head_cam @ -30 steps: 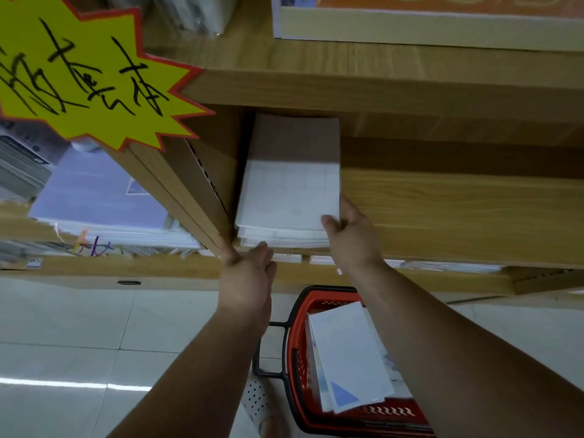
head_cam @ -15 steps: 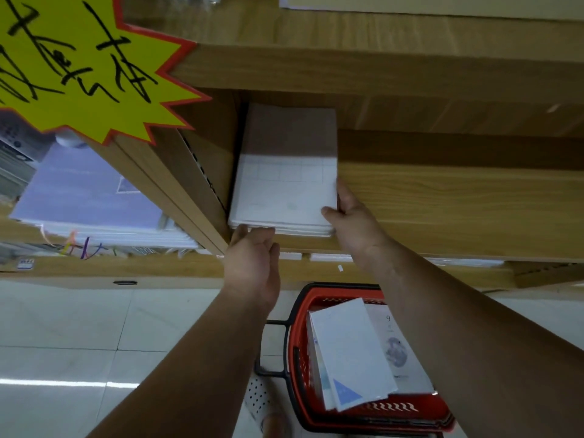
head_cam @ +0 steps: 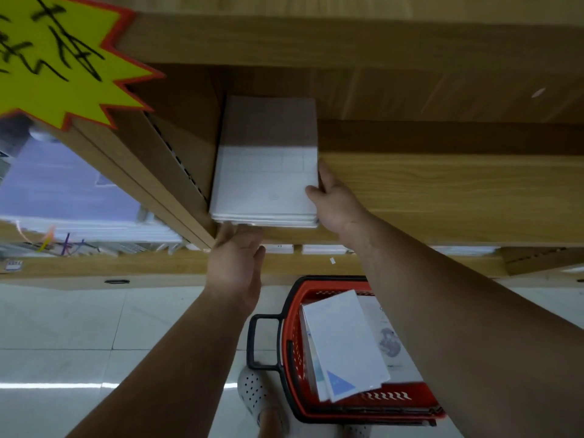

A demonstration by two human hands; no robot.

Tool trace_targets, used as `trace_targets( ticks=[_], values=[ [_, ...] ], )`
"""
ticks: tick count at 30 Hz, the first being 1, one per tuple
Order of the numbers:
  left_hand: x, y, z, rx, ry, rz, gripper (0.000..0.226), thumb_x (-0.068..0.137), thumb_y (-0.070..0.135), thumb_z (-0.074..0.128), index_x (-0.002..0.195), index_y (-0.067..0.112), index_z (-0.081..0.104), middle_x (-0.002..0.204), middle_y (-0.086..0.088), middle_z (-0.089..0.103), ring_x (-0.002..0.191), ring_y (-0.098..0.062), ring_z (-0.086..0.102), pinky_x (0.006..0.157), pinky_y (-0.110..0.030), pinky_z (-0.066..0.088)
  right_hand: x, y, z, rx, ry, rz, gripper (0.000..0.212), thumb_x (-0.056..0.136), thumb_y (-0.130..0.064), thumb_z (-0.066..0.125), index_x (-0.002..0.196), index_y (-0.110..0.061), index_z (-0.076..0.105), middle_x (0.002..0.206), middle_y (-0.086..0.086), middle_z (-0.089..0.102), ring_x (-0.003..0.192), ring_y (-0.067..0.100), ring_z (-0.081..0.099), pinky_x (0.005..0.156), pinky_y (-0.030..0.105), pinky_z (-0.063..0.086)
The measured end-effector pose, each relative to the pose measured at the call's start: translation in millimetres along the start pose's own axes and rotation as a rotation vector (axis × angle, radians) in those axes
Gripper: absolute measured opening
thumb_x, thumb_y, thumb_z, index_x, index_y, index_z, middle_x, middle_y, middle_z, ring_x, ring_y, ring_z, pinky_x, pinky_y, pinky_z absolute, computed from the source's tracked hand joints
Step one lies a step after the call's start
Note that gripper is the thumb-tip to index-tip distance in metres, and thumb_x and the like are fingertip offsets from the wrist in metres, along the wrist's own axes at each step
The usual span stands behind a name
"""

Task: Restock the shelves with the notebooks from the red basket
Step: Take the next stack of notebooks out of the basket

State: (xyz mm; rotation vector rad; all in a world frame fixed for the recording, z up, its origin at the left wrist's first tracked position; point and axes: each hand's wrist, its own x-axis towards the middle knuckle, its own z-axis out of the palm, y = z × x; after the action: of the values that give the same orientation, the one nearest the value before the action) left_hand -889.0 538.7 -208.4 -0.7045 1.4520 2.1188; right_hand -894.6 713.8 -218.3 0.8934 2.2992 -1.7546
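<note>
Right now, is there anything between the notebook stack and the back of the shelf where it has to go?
Nothing visible. The stack already lies on the shelf against the left divider. The shelf behind it looks bare but is in shadow.

My right hand (head_cam: 335, 203) lies against the right edge of the white notebook stack (head_cam: 267, 181) on the wooden shelf (head_cam: 442, 197), thumb on the top cover, fingers along the side. My left hand (head_cam: 235, 267), palm flat, fingers extended, touches the stack's near edge from below-left. Under my right forearm: the red basket (head_cam: 292, 349) on the floor, notebooks (head_cam: 344, 343) inside. Up-left of my left hand: a yellow starburst sign (head_cam: 53, 58).
</note>
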Motion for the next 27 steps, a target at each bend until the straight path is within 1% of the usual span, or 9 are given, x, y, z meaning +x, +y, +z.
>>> trace_targets(
  ticks=[2,3,6,10,14,17,21,24,27],
  values=[
    [-7,-9,-6,0.065,0.027,0.036,0.044,0.101,0.000,0.045,0.140,0.021,0.047,0.142,-0.019,0.057,0.133,-0.031,0.055,0.117,-0.048,0.037,-13,6,-2,0.105,0.104,-0.030,0.058,0.108,-0.025,0.045,0.160,-0.037,0.021,0.138,-0.015,0.051,0.104,0.005,0.061,0.083,0.012,0.053],
    [-12,-16,-10,0.130,0.055,0.054,0.040,0.100,0.004,0.051,0.135,0.024,0.052,0.134,-0.015,0.063,0.124,-0.028,0.062,0.113,-0.047,0.043,-22,13,-4,0.171,0.186,-0.056,0.055,0.108,-0.023,0.046,0.159,-0.032,0.027,0.135,-0.013,0.053,0.100,0.001,0.060,0.081,0.007,0.049],
    [-27,-54,-26,0.455,0.036,0.125,0.023,0.097,0.016,0.064,0.119,0.022,0.067,0.112,-0.004,0.073,0.101,-0.020,0.072,0.091,-0.040,0.057,-53,61,-14,0.203,0.389,-0.215,0.039,0.103,-0.013,0.053,0.142,-0.018,0.055,0.123,-0.003,0.065,0.110,0.007,0.062,0.096,0.016,0.048],
    [-36,-130,-44,0.632,-0.027,0.054,0.017,0.100,0.015,0.058,0.108,0.028,0.067,0.085,0.008,0.077,0.075,-0.009,0.074,0.060,-0.020,0.055,-93,155,-32,0.141,0.413,-0.157,0.025,0.101,-0.008,0.057,0.121,-0.018,0.067,0.103,-0.005,0.070,0.091,0.001,0.064,0.083,0.014,0.049],
    [-17,-212,-59,0.813,-0.046,-0.018,0.012,0.099,0.021,0.059,0.101,0.028,0.069,0.085,0.000,0.077,0.075,-0.019,0.075,0.073,-0.041,0.061,-92,261,-40,-0.042,0.298,0.018,0.028,0.099,-0.017,0.063,0.126,-0.021,0.067,0.118,-0.003,0.068,0.102,-0.002,0.063,0.086,0.021,0.047],
    [12,-271,-76,0.911,-0.036,-0.057,0.026,0.093,0.023,0.061,0.117,0.030,0.066,0.101,-0.001,0.075,0.086,-0.021,0.074,0.077,-0.043,0.062,-82,329,-35,-0.186,0.179,0.164,0.033,0.099,-0.026,0.064,0.131,-0.024,0.064,0.130,-0.005,0.065,0.112,0.013,0.064,0.091,0.030,0.050],
    [48,-335,-98,0.953,-0.056,-0.079,0.052,0.093,0.021,0.065,0.142,0.033,0.051,0.133,-0.002,0.064,0.121,-0.027,0.062,0.102,-0.053,0.052,-65,396,-15,-0.239,0.069,0.268,0.041,0.098,-0.038,0.061,0.139,-0.035,0.055,0.146,-0.008,0.053,0.129,0.015,0.054,0.104,0.040,0.047],
    [71,-370,-115,0.977,-0.091,-0.092,0.063,0.093,0.024,0.068,0.149,0.036,0.041,0.148,0.001,0.053,0.136,-0.025,0.050,0.111,-0.054,0.044,-54,430,0,-0.257,0.025,0.306,0.049,0.099,-0.039,0.060,0.147,-0.035,0.048,0.153,-0.003,0.045,0.136,0.017,0.047,0.098,0.030,0.042],
    [88,-394,-127,0.960,-0.131,-0.113,0.072,0.093,0.023,0.068,0.152,0.044,0.032,0.150,0.004,0.050,0.136,-0.021,0.050,0.109,-0.053,0.046,-47,457,8,-0.332,0.023,0.297,0.058,0.098,-0.036,0.063,0.152,-0.030,0.042,0.153,0.001,0.045,0.138,0.019,0.046,0.095,0.023,0.033]
  ],
)
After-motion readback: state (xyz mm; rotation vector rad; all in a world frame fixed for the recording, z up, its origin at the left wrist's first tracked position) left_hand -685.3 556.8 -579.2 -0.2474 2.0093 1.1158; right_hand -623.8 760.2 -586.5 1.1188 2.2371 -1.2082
